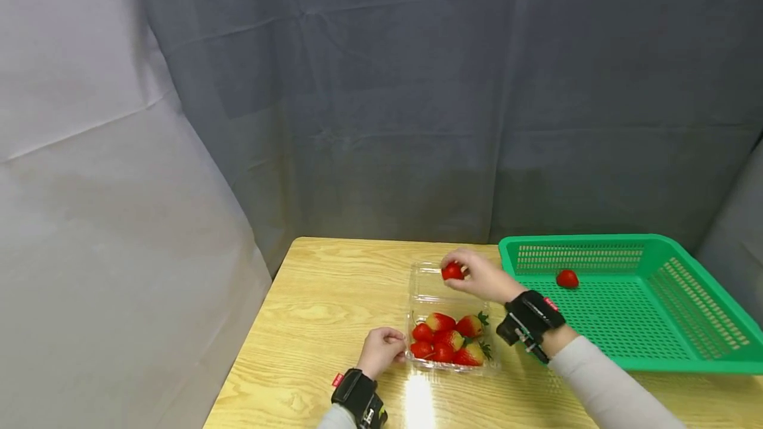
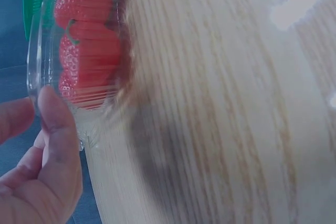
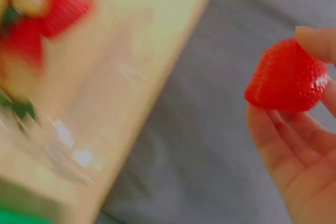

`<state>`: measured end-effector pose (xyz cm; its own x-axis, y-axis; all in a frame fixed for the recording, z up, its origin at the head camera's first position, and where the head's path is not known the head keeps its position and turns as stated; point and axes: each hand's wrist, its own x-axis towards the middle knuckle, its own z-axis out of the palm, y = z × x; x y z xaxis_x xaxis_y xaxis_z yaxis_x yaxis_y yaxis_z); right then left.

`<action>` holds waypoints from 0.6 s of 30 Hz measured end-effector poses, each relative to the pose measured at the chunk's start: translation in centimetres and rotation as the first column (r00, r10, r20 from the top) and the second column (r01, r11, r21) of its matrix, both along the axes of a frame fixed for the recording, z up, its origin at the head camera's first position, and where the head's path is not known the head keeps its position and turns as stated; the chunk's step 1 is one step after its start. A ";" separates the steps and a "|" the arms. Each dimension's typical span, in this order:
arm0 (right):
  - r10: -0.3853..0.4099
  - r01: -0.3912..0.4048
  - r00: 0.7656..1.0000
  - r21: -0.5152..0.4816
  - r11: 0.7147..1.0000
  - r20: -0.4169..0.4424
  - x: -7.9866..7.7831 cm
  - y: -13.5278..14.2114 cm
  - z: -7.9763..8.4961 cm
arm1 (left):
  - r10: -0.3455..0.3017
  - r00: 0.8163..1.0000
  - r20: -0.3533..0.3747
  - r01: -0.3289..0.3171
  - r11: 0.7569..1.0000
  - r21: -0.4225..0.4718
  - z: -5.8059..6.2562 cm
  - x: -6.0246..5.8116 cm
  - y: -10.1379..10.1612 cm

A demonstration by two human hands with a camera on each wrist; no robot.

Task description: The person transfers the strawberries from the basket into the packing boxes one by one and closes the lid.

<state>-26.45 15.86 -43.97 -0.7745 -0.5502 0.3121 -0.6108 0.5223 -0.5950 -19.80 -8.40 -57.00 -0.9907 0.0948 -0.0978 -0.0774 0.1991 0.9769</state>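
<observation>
One strawberry (image 1: 452, 271) caught between the thumb and fingers of the right hand (image 1: 477, 275), curled just wide enough to span the fruit; in the head view, over the far, twelve o'clock half of the clear container (image 1: 429, 298). Likeliest mishap, by judgement: a slip, because of the glossy, tapering skin and a grip mostly by fingertips. Squeeze too hard, and risk bruising or shooting it loose; too lightly, and risk a drop onto the worktop (image 1: 334, 296). Height above the container: impossible to tell from these views.

At about eight o'clock on the container's rim, the left hand (image 1: 381, 351), thumb and forefinger nearly together on the thin plastic. Probably light, so prone to skidding or tipping if tugged. Then trouble for the pile of strawberries (image 1: 448, 340) in the near, six o'clock half: packed close, liable to roll over the rim after any tilt.

At three o'clock, the green basket (image 1: 596, 239), just beside the container. Some chance of a knock there from the wrist-worn camera (image 1: 510, 331), bulky and near the basket's edge. Inside, towards ten o'clock, a lone strawberry (image 1: 567, 279), likely to roll if jolted.
</observation>
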 end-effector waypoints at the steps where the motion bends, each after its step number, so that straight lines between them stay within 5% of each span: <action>1: 0.028 -0.028 1.000 0.042 0.999 0.013 0.2 -0.8 -0.9 | 0.001 1.000 -0.002 -0.001 1.000 0.000 0.0 0.0 0.0; 10: 0.057 -0.096 0.989 0.301 0.949 0.135 1.6 -3.7 -7.8 | 0.013 1.000 0.006 -0.013 1.000 -0.014 -0.4 -0.1 0.2; 18: -0.009 -0.059 0.982 0.349 0.935 0.190 2.2 -3.9 -9.0 | 0.011 1.000 0.006 -0.011 1.000 -0.013 0.3 0.2 0.2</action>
